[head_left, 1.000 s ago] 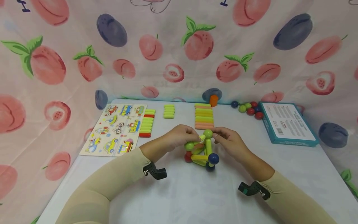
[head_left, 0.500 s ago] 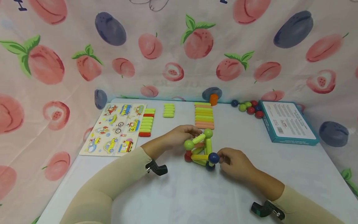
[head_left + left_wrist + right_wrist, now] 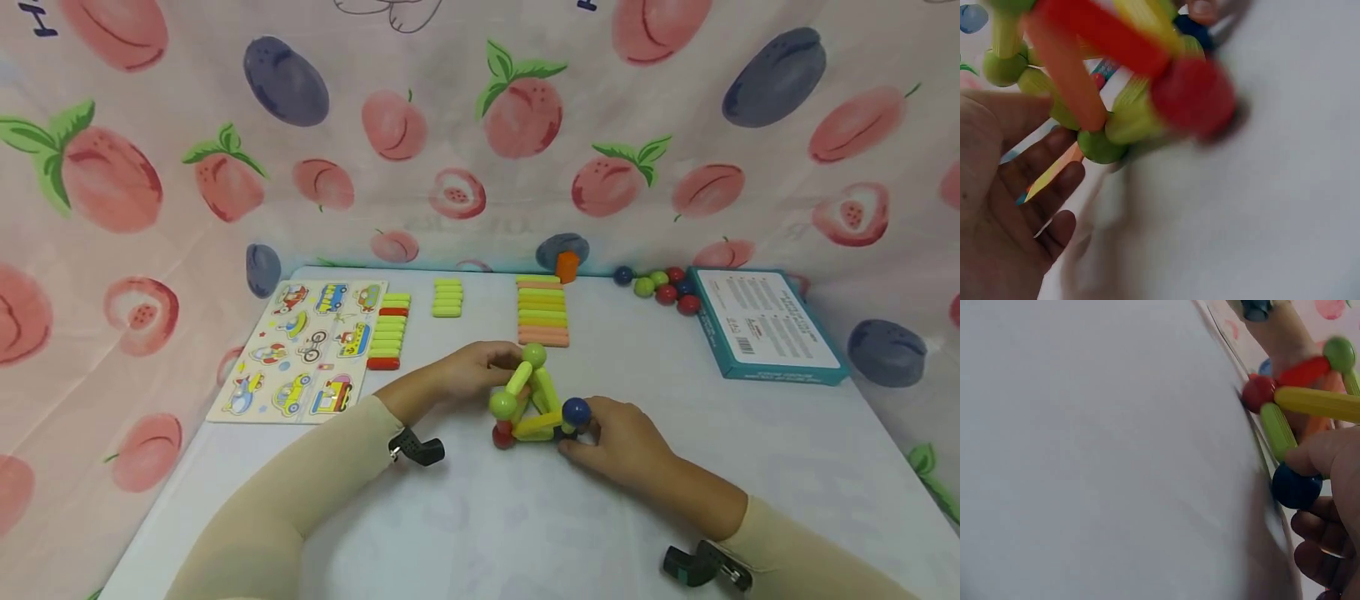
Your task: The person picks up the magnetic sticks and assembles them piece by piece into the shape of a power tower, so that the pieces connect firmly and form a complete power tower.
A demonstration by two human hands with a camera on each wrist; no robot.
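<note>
A frame of coloured sticks (image 3: 538, 424) and balls stands on the white table between my hands. It has green balls (image 3: 502, 406) at the upper left and top, a red ball (image 3: 503, 435) at the lower left and blue balls (image 3: 576, 412) at the right. My right hand (image 3: 633, 437) pinches the lower blue ball (image 3: 1297, 487), thumb over it and fingers bent behind. My left hand (image 3: 468, 368) is at the frame's back left. In the left wrist view its thumb reaches a green stick, while the other fingers are loosely bent with nothing between them.
At left lies a picture puzzle board (image 3: 300, 350) beside a row of green and red sticks (image 3: 387, 335). Short green sticks (image 3: 447, 298) and longer yellow and orange sticks (image 3: 543, 312) lie behind. Loose balls (image 3: 666, 293) sit by a teal box (image 3: 772, 325) at right; an orange block (image 3: 567, 267) stands behind.
My right hand has come down from the top green ball to the blue balls at the right. The frame has turned slightly, its top ball shifting left. My left hand has let go of the upper stick.
</note>
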